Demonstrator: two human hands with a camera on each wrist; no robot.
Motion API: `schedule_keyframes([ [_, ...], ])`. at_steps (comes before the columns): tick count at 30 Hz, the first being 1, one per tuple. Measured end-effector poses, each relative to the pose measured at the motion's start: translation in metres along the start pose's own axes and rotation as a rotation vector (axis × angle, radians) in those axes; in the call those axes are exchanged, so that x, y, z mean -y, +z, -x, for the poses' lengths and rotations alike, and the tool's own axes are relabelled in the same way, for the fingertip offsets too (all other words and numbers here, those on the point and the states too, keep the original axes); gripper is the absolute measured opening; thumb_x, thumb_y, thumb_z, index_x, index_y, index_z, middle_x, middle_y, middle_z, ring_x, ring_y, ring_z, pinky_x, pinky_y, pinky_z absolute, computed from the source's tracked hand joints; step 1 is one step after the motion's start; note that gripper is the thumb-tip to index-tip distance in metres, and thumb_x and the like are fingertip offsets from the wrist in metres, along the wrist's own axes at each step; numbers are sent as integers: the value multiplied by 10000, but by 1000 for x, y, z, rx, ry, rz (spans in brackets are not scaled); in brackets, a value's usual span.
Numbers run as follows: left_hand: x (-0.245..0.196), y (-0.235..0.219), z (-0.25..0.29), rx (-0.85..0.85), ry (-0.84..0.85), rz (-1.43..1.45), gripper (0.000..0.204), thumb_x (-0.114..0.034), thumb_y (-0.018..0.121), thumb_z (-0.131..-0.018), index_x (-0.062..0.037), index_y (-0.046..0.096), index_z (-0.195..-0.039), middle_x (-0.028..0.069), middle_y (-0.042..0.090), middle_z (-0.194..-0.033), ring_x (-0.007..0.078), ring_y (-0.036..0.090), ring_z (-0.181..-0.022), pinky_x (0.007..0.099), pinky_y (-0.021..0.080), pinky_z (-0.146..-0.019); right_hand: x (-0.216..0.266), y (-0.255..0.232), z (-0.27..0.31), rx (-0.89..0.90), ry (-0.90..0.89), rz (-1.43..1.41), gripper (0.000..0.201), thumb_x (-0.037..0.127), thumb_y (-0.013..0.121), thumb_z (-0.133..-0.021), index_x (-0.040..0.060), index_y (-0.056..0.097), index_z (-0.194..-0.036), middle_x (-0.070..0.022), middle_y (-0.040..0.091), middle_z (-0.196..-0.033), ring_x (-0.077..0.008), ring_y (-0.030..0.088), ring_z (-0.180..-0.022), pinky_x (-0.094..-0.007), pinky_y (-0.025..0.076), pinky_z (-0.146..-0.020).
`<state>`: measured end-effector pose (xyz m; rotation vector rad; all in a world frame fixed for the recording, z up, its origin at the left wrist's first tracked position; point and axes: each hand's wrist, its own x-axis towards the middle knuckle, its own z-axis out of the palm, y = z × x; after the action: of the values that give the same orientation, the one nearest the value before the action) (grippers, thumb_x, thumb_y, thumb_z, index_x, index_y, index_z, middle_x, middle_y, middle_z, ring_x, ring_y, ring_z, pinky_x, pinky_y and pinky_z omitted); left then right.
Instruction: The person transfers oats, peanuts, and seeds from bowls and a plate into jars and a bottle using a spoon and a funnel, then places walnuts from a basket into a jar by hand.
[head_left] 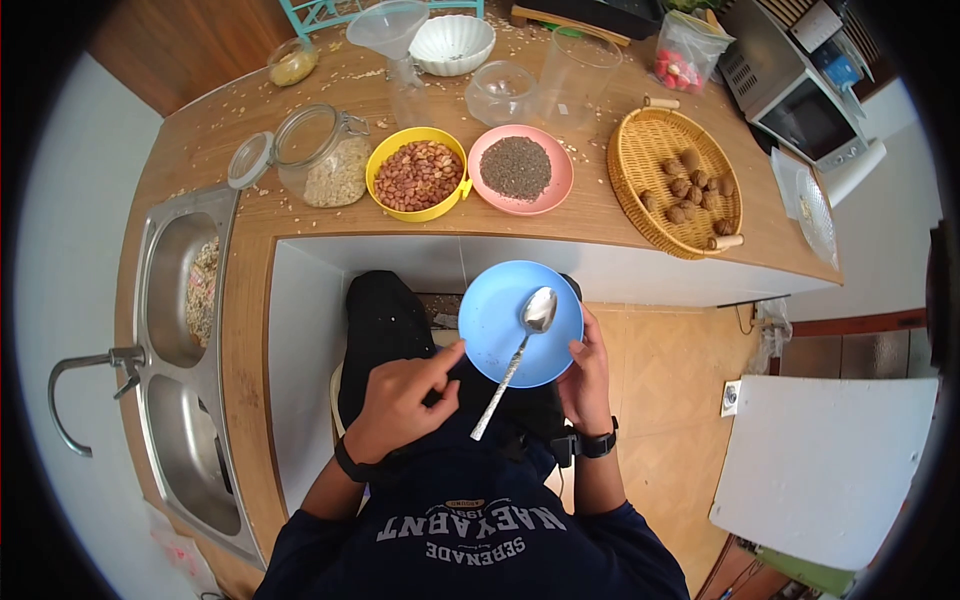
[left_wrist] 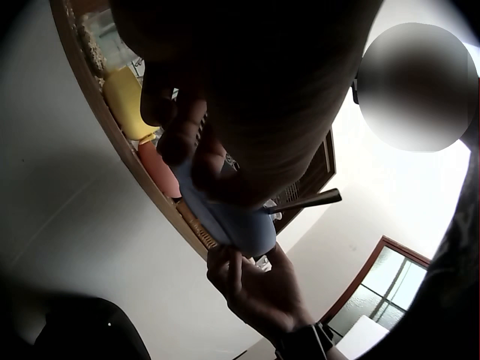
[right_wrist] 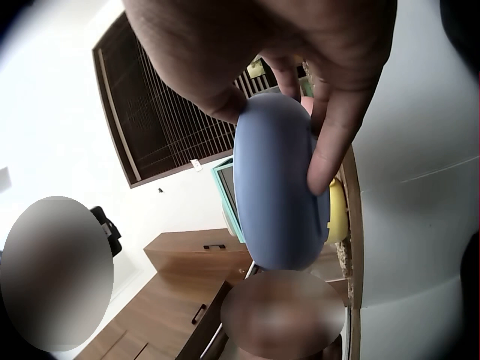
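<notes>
A blue plate (head_left: 490,315) is held over the lap, in front of the counter edge. My right hand (head_left: 588,380) grips its right side, thumb on the rim and fingers underneath, also seen in the right wrist view. On the plate lies a metal spoon (head_left: 538,310), bowl end inside and patterned handle jutting over the near rim. A few dark specks dot the plate. My left hand (head_left: 405,402) stretches its index finger to the plate's left rim, with the other fingers bent and nothing in them. In the left wrist view that hand is dark against the blue plate (left_wrist: 244,226).
Along the counter stand a jar of oats (head_left: 335,170), a yellow bowl of peanuts (head_left: 420,205), a pink plate of dark seeds (head_left: 555,190) and a wicker tray of walnuts (head_left: 630,185). Behind them are a funnel (head_left: 388,28) and glass containers. A steel sink (head_left: 190,420) lies left.
</notes>
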<state>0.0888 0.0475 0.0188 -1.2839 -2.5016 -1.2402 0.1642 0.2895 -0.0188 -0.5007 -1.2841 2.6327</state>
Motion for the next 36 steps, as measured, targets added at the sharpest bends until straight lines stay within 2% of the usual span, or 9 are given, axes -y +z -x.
schedule_keyframes([
  [4, 23, -14, 8, -353, -426, 79, 546, 6, 770, -794, -3, 590, -1310, -13, 616, -666, 28, 510, -540, 202, 382, -489, 3, -15, -2, -13, 46, 14, 564, 172, 554, -952, 51, 369, -1471, -100, 522, -1364, -164, 593, -1162, -302, 563, -903],
  [10, 79, -74, -51, -619, -516, -160, 355, -82, 782, -837, -43, 694, -1179, -2, 607, -707, 46, 507, -586, 217, 383, -523, -1, -9, 4, -31, 58, 58, 558, 174, 554, -955, 60, 369, -1469, -95, 544, -1333, -150, 622, -1097, -274, 577, -842],
  [12, 89, -88, -79, -701, -384, -237, 380, -151, 805, -827, -61, 697, -1180, 16, 602, -732, 88, 533, -599, 259, 415, -536, -3, -6, 7, -17, 51, 64, 556, 178, 557, -956, 61, 371, -1467, -94, 550, -1324, -144, 626, -1080, -268, 579, -827],
  [14, 101, -95, -98, -636, -394, -361, 399, -182, 816, -820, -66, 698, -1183, 17, 596, -743, 102, 519, -607, 266, 426, -553, -3, -1, 13, -31, 99, 44, 578, 185, 543, -927, 37, 370, -1459, -112, 505, -1373, -204, 558, -1232, -368, 502, -1028],
  [24, 182, -105, -157, -550, -290, -573, 414, -225, 758, -852, -85, 666, -1231, 86, 605, -806, 260, 590, -643, 389, 485, -633, -13, 4, 29, -73, 70, 17, 581, 207, 561, -938, 52, 366, -1463, -106, 499, -1381, -197, 567, -1218, -357, 539, -972],
  [27, 162, -103, -161, -585, -284, -457, 378, -182, 707, -888, -76, 655, -1247, 97, 604, -802, 270, 594, -648, 386, 484, -619, -15, 7, 28, -66, 74, -7, 588, 208, 558, -936, 50, 360, -1467, -106, 494, -1386, -200, 573, -1210, -357, 544, -963],
  [29, 137, -89, -142, -660, -261, -288, 330, -148, 670, -906, -56, 658, -1223, 109, 602, -798, 287, 595, -650, 392, 476, -595, -15, 9, 27, -58, 42, -24, 586, 190, 561, -948, 65, 345, -1479, -108, 500, -1382, -208, 574, -1211, -362, 551, -953],
  [33, 96, -25, -44, -463, -111, -273, 230, 4, 657, -849, 8, 668, -1079, 129, 586, -778, 276, 565, -615, 373, 463, -552, -15, 14, 20, -29, 67, 3, 574, 158, 569, -971, 86, 332, -1488, -114, 501, -1382, -216, 576, -1213, -376, 560, -949],
  [36, 52, 5, 16, -254, -309, 161, 559, -103, 803, -761, 3, 605, -1273, 67, 572, -770, 166, 531, -603, 303, 454, -544, -22, 19, 9, 38, 40, 4, 576, 129, 575, -986, 103, 313, -1498, -126, 497, -1385, -215, 583, -1206, -379, 575, -934],
])
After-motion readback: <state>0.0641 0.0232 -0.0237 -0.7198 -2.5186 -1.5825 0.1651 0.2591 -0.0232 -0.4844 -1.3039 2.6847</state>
